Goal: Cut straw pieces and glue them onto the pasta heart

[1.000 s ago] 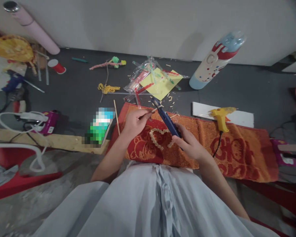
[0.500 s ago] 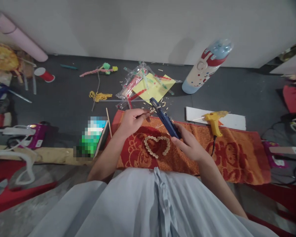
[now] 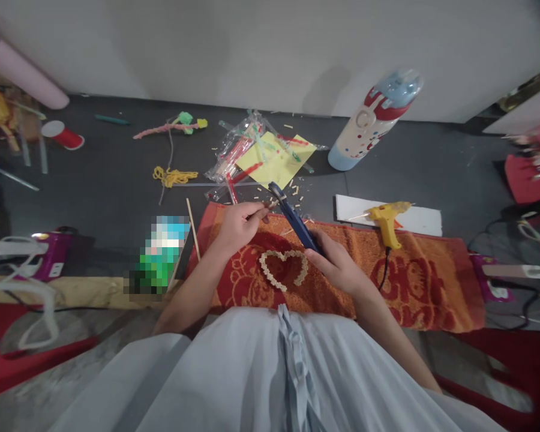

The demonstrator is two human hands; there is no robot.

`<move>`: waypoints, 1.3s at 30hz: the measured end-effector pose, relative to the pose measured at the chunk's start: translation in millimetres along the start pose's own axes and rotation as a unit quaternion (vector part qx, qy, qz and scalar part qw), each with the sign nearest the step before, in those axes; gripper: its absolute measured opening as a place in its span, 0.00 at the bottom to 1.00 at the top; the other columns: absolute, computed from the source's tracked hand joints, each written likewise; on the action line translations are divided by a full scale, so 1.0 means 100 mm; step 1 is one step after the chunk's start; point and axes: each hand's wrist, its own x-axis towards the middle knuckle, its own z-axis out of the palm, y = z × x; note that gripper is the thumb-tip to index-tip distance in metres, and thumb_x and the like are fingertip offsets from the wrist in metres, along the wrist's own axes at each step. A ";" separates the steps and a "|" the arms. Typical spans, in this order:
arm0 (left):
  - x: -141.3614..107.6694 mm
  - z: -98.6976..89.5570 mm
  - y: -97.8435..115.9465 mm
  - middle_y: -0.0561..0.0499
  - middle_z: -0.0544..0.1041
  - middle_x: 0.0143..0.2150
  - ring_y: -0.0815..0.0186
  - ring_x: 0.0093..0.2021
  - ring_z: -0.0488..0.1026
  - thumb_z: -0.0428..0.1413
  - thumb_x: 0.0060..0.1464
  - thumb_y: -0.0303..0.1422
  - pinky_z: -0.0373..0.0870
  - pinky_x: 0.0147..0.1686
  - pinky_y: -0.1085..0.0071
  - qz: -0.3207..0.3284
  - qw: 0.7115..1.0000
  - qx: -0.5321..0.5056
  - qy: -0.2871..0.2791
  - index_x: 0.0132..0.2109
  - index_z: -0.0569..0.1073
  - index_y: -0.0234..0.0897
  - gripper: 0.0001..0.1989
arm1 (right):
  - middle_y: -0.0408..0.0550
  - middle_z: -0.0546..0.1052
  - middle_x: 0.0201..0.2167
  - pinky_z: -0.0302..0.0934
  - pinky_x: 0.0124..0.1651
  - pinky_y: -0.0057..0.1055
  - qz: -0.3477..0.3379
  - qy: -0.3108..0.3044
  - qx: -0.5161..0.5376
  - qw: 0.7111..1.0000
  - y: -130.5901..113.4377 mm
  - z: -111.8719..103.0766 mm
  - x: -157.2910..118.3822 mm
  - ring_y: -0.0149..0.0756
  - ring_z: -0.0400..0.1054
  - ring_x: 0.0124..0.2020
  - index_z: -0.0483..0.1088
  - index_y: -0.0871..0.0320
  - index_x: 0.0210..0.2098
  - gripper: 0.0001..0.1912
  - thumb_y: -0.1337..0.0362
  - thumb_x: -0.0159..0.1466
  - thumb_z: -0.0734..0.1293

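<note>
My right hand [image 3: 335, 261] is wrapped round the handles of a dark blue cutting tool [image 3: 297, 223], whose head points up and to the left. Between the fingertips of my left hand [image 3: 243, 223] is a thin wooden stick [image 3: 271, 205], its tip close to the tool's head. Below the tool, a heart outline of small pale wooden pieces [image 3: 266, 271] lies on the orange and red towel [image 3: 414, 285]; its lower right side has a gap. Short cut bits [image 3: 296, 191] are scattered beyond the towel's edge.
Behind my hands lie yellow paper [image 3: 274, 157] and plastic packets. A yellow glue gun [image 3: 387, 219] rests on a white board [image 3: 425, 221], near a standing bottle [image 3: 364, 129]. On the left are a lit screen [image 3: 164, 246], a long stick [image 3: 193, 228] and yellow yarn [image 3: 175, 176].
The view has shifted slightly, so most things sit a little further left. The stick in my left hand now shows less length beside the tool's head. Both hands keep their holds.
</note>
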 end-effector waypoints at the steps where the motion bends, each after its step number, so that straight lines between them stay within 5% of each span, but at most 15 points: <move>1: 0.00 0.01 0.00 0.51 0.79 0.25 0.68 0.28 0.74 0.50 0.57 0.32 0.64 0.29 0.75 0.000 1.000 0.001 0.000 0.25 0.73 0.35 0.14 | 0.56 0.76 0.45 0.64 0.47 0.42 0.001 -0.002 -0.002 1.000 0.00 0.00 0.00 0.47 0.71 0.44 0.61 0.61 0.55 0.26 0.49 0.67 0.58; 13: -0.03 0.11 -0.02 0.52 0.77 0.25 0.70 0.24 0.71 0.52 0.57 0.32 0.62 0.24 0.76 -0.011 1.000 0.014 0.011 0.29 0.74 0.34 0.10 | 0.57 0.76 0.43 0.64 0.46 0.42 0.018 -0.005 -0.020 1.000 0.00 -0.01 -0.04 0.47 0.71 0.42 0.62 0.62 0.54 0.26 0.48 0.67 0.57; 22: -0.10 0.14 -0.11 0.48 0.80 0.29 0.67 0.31 0.76 0.50 0.59 0.29 0.67 0.33 0.74 0.107 0.986 0.103 0.072 0.32 0.78 0.35 0.12 | 0.61 0.72 0.52 0.63 0.53 0.47 -0.001 -0.022 0.013 1.000 0.07 0.03 -0.06 0.48 0.69 0.50 0.56 0.62 0.60 0.31 0.47 0.67 0.57; 27: -0.10 0.09 -0.01 0.50 0.80 0.26 0.69 0.28 0.76 0.52 0.57 0.30 0.67 0.30 0.76 0.060 0.995 0.018 0.072 0.25 0.76 0.36 0.14 | 0.62 0.70 0.56 0.61 0.56 0.48 -0.024 -0.032 0.008 0.999 0.08 -0.03 -0.04 0.51 0.66 0.55 0.54 0.62 0.61 0.32 0.46 0.66 0.57; 39: -0.06 0.07 0.05 0.49 0.80 0.26 0.65 0.32 0.76 0.53 0.56 0.36 0.70 0.35 0.72 -0.035 0.992 -0.117 0.003 0.25 0.77 0.35 0.15 | 0.59 0.71 0.55 0.63 0.54 0.45 -0.025 -0.040 -0.013 0.999 0.06 -0.17 -0.05 0.50 0.68 0.53 0.57 0.59 0.61 0.30 0.47 0.67 0.58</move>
